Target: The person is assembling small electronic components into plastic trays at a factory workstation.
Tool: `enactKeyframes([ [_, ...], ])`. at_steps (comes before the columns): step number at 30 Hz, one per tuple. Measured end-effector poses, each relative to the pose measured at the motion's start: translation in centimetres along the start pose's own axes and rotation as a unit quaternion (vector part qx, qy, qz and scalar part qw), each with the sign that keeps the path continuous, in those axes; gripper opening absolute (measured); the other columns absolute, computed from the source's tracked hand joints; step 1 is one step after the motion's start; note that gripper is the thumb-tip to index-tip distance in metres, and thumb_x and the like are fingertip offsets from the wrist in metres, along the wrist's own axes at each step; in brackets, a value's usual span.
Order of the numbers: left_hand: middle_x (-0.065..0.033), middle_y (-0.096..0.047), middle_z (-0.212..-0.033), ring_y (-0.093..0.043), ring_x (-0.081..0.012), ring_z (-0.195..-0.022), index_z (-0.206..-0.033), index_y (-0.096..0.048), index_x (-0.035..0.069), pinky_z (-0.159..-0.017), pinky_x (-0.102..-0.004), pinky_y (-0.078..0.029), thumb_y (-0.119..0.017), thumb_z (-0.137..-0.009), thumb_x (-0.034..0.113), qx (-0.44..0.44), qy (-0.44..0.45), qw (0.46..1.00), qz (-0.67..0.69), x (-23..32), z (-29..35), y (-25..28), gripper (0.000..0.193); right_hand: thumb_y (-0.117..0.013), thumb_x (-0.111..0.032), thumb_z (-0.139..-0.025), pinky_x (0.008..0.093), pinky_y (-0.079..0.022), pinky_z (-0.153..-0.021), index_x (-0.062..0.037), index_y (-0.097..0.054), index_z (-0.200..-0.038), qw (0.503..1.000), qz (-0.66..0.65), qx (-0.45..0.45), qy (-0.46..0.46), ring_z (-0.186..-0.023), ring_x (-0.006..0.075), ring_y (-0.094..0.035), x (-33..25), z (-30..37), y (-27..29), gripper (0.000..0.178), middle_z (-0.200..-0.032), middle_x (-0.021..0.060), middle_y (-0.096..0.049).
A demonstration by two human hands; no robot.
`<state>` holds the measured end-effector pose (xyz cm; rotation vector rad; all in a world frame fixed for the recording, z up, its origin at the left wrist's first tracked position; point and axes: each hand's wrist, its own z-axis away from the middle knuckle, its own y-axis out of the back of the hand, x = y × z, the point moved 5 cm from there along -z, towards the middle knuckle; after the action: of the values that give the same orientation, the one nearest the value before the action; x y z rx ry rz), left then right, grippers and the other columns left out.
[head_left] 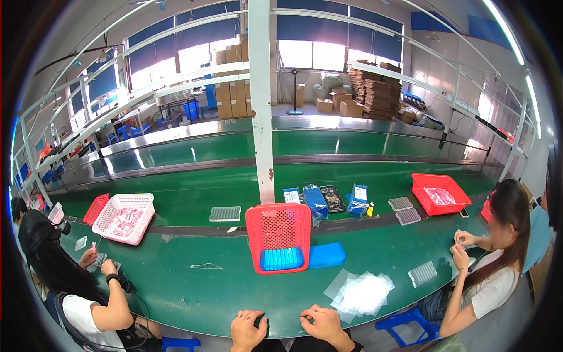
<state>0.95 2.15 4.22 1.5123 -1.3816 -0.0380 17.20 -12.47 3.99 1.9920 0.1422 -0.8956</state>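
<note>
My left hand (pixel 248 330) rests at the near edge of the green table, fingers loosely curled, with a gap between thumb and forefinger and nothing visible in it. A short way to its right, my right hand (pixel 324 323) lies on the same edge, also loosely bent and holding nothing visible. Beyond both hands stands a tilted red perforated basket (pixel 278 220) with several blue strip-like pieces (pixel 281 259) in its lower part. A flat blue pouch (pixel 327 255) lies against its right side. Nearest my right hand is a loose pile of clear plastic sheets (pixel 362 293).
Co-workers sit at left and right, hands at small pieces. A white basket (pixel 124 218) and a red basket (pixel 441 194) hold pink-and-white pieces. Clear ribbed trays (pixel 225 214), blue packets (pixel 358 198) and a small yellow bottle (pixel 370 209) lie farther back. A white post (pixel 261 105) rises behind the middle basket.
</note>
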Motion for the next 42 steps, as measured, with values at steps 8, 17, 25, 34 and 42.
enactKeyframes([
  [8,-0.0127,-0.065,-0.085,-0.061,-0.0332,-0.081,-0.089,-0.068,0.008,-0.071,-0.0414,-0.050,-0.068,-0.080,0.018,-0.006,-0.003,1.000,-0.003,-0.03,-0.07,-0.08,0.013,-0.066,-0.024,-0.079,0.0356,-0.052,-0.058,-0.0144,-0.069,-0.080,1.000,-0.006,-0.003,0.000,-0.066,0.0216,-0.067,-0.14,-0.05,0.17,0.010,-0.078,0.0014,-0.066],
  [17,-0.0123,-0.066,-0.087,-0.061,-0.0329,-0.082,-0.089,-0.068,0.008,-0.072,-0.0414,-0.050,-0.069,-0.080,0.017,-0.007,-0.001,1.000,-0.004,-0.16,0.04,-0.12,0.013,-0.066,-0.023,-0.079,0.0349,-0.052,-0.058,-0.0145,-0.069,-0.080,1.000,-0.006,-0.006,-0.002,-0.065,0.0211,-0.067,-0.12,-0.06,0.06,0.009,-0.077,0.0012,-0.065],
  [25,-0.0121,-0.065,-0.085,-0.061,-0.0326,-0.081,-0.088,-0.068,0.008,-0.071,-0.0411,-0.050,-0.068,-0.079,0.018,-0.008,0.002,1.000,-0.003,-0.15,-0.02,-0.13,0.013,-0.066,-0.023,-0.079,0.0350,-0.052,-0.058,-0.0144,-0.069,-0.081,1.000,-0.007,-0.004,0.001,-0.065,0.0207,-0.067,-0.02,-0.01,0.01,0.010,-0.077,0.0014,-0.065],
  [34,-0.0122,-0.065,-0.083,-0.061,-0.0326,-0.080,-0.089,-0.068,0.008,-0.069,-0.0417,-0.050,-0.069,-0.079,0.018,-0.004,-0.004,1.000,-0.005,-0.05,-0.07,-0.14,0.014,-0.066,-0.024,-0.079,0.0351,-0.052,-0.058,-0.0146,-0.069,-0.080,1.000,0.002,-0.005,-0.001,-0.066,0.0208,-0.067,-0.05,-0.03,0.10,0.010,-0.077,0.0013,-0.065],
  [42,-0.0130,-0.065,-0.085,-0.061,-0.0332,-0.081,-0.090,-0.068,0.008,-0.071,-0.0417,-0.050,-0.068,-0.080,0.019,-0.002,0.003,1.000,0.008,0.02,-0.04,-0.01,0.014,-0.067,-0.024,-0.079,0.0350,-0.052,-0.058,-0.0149,-0.069,-0.080,1.000,0.007,0.000,0.006,-0.065,0.0209,-0.067,-0.13,0.01,0.14,0.010,-0.076,0.0011,-0.065],
])
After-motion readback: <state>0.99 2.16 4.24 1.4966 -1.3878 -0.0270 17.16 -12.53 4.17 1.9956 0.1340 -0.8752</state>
